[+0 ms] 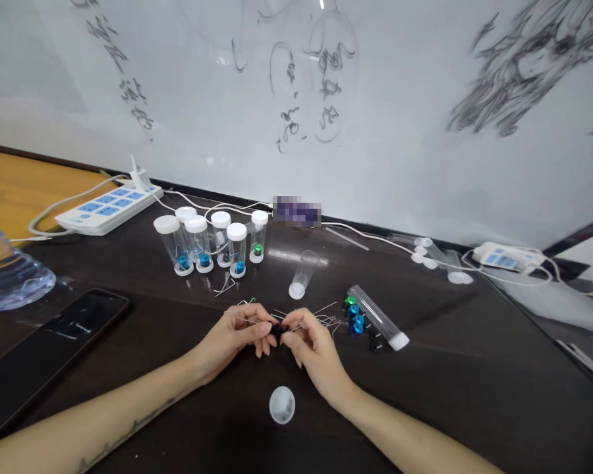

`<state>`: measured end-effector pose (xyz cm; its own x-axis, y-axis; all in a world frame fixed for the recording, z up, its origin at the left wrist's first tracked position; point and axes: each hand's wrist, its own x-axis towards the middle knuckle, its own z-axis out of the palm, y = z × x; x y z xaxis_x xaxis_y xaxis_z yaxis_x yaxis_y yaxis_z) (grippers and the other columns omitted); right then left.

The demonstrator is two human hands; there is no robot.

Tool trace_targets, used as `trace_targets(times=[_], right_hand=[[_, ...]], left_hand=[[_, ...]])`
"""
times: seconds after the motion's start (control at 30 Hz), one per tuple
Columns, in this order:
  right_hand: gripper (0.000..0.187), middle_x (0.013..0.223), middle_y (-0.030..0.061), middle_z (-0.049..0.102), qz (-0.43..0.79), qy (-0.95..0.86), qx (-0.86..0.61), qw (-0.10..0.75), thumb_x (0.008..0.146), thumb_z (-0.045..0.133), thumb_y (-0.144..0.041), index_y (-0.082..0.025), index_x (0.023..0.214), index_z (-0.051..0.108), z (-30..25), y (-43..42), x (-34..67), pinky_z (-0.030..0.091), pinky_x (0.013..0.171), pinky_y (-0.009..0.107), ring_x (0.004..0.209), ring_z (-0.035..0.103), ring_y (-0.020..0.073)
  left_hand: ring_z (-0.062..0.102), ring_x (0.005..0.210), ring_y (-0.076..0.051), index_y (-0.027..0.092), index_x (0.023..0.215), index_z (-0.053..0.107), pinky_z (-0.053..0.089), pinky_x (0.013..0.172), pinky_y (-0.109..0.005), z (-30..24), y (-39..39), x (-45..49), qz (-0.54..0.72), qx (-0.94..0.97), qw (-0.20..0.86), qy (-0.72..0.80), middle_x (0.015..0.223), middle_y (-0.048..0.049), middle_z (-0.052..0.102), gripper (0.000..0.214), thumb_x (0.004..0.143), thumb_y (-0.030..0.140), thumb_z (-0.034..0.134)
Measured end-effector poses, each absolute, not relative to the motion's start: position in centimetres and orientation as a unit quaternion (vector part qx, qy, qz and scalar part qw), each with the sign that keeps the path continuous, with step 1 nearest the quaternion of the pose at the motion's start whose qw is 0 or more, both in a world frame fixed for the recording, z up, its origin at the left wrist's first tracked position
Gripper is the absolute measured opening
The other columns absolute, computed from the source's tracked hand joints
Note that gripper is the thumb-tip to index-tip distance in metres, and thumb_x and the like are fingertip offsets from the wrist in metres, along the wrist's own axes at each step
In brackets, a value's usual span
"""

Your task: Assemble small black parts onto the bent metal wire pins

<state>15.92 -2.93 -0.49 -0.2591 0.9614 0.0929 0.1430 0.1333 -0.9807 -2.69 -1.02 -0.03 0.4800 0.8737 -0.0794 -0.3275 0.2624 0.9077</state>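
My left hand (237, 336) and my right hand (319, 352) meet in the middle of the dark table, both pinching a small black part (277, 329). Fingers cover much of it, so its exact kind is unclear. A thin metal wire or rod (247, 320) runs by the left fingers. Several thin metal rods (326, 318) lie just behind the right hand. To their right are small shiny blue parts (356, 323), a green one (350, 301) and black ones (375, 341). Nearer to me than both hands sits a round translucent cap or cup (282, 405).
Several white-capped clear tubes (237, 250) stand at back left, with blue or green parts inside. An uncapped-looking tube (305, 271) is behind my hands; a long tube (378, 316) lies right. A phone (54, 349), bottle (12, 273), power strip (111, 207) and whiteboard (217, 118) surround these.
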Motion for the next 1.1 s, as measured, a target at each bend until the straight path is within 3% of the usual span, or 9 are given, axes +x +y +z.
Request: trace_targets(times=[0.13,0.23,0.33,0.43,0.53,0.63,0.8,0.97,1.1], right_hand=[[0.037,0.061,-0.0024,0.055,0.477,-0.654,-0.432,0.397,0.100,0.034,-0.044,-0.017,0.086,0.056,-0.19,-3.07,15.97,0.033,0.048,0.023,0.044,0.042,0.0081],[0.033,0.062,-0.0021,0.056,0.480,-0.662,-0.432,0.379,0.099,0.039,-0.040,-0.017,0.081,0.055,-0.02,-3.09,15.93,0.033,0.049,0.023,0.046,0.042,0.0082],[0.014,0.074,-0.0023,0.055,0.493,-0.638,-0.439,0.397,0.093,0.054,-0.033,-0.020,0.091,0.054,-0.16,-2.99,15.84,0.033,0.047,0.021,0.049,0.043,0.0079],[0.013,0.078,-0.0035,0.051,0.497,-0.623,-0.443,0.412,0.086,0.062,-0.026,-0.021,0.094,0.053,-0.43,-2.88,15.79,0.034,0.046,0.019,0.053,0.045,0.0079],[0.015,0.074,-0.0041,0.051,0.498,-0.622,-0.439,0.415,0.086,0.064,-0.028,-0.021,0.095,0.054,-0.45,-2.87,15.82,0.032,0.045,0.019,0.051,0.043,0.0073],[0.020,0.069,-0.0039,0.054,0.500,-0.620,-0.434,0.420,0.093,0.053,-0.039,-0.020,0.097,0.055,-0.16,-2.97,15.87,0.030,0.044,0.020,0.046,0.041,0.0072],[0.037,0.056,-0.0040,0.053,0.459,-0.667,-0.450,0.377,0.099,0.038,-0.041,-0.017,0.076,0.055,0.16,-3.06,15.86,0.035,0.051,0.022,0.046,0.044,0.0087],[0.014,0.072,-0.0036,0.054,0.486,-0.643,-0.446,0.388,0.092,0.055,-0.034,-0.020,0.089,0.053,-0.11,-2.95,15.81,0.033,0.046,0.020,0.049,0.043,0.0084],[0.011,0.078,-0.0035,0.052,0.488,-0.632,-0.450,0.401,0.087,0.061,-0.026,-0.022,0.092,0.052,-0.39,-2.86,15.84,0.033,0.045,0.020,0.051,0.043,0.0080]], left_hand=[[0.060,0.055,-0.011,0.012,0.087,0.065,0.045,0.051,-0.020,0.18,-1.14,-2.64,0.412,0.453,0.727,0.310,0.068,-0.0055,0.070,0.020,0.080,0.030,0.070],[0.059,0.054,-0.011,0.012,0.086,0.066,0.045,0.051,-0.021,0.28,-1.13,-2.65,0.416,0.452,0.724,0.313,0.067,-0.0053,0.070,0.021,0.079,0.031,0.071],[0.059,0.057,-0.012,0.012,0.086,0.066,0.046,0.053,-0.021,0.15,-1.00,-2.74,0.421,0.444,0.726,0.314,0.069,-0.0057,0.070,0.020,0.079,0.030,0.071],[0.059,0.057,-0.011,0.012,0.087,0.066,0.045,0.054,-0.021,-0.02,-0.93,-2.81,0.421,0.444,0.726,0.314,0.069,-0.0054,0.070,0.019,0.079,0.029,0.070],[0.059,0.057,-0.012,0.012,0.087,0.066,0.045,0.054,-0.021,-0.02,-1.01,-2.77,0.422,0.450,0.722,0.312,0.068,-0.0046,0.069,0.019,0.079,0.029,0.070],[0.059,0.057,-0.012,0.012,0.088,0.066,0.045,0.054,-0.022,0.12,-1.10,-2.68,0.422,0.451,0.721,0.315,0.069,-0.0052,0.070,0.021,0.079,0.031,0.071],[0.059,0.055,-0.011,0.012,0.087,0.066,0.045,0.052,-0.021,0.22,-1.05,-2.63,0.421,0.458,0.719,0.311,0.068,-0.0052,0.070,0.022,0.078,0.031,0.071],[0.060,0.057,-0.012,0.012,0.087,0.066,0.045,0.053,-0.021,0.00,-0.87,-2.78,0.424,0.442,0.725,0.315,0.068,-0.0056,0.070,0.019,0.080,0.029,0.070],[0.060,0.058,-0.013,0.012,0.087,0.067,0.045,0.053,-0.021,-0.05,-0.85,-2.86,0.421,0.442,0.726,0.318,0.068,-0.0055,0.069,0.018,0.079,0.028,0.070]])
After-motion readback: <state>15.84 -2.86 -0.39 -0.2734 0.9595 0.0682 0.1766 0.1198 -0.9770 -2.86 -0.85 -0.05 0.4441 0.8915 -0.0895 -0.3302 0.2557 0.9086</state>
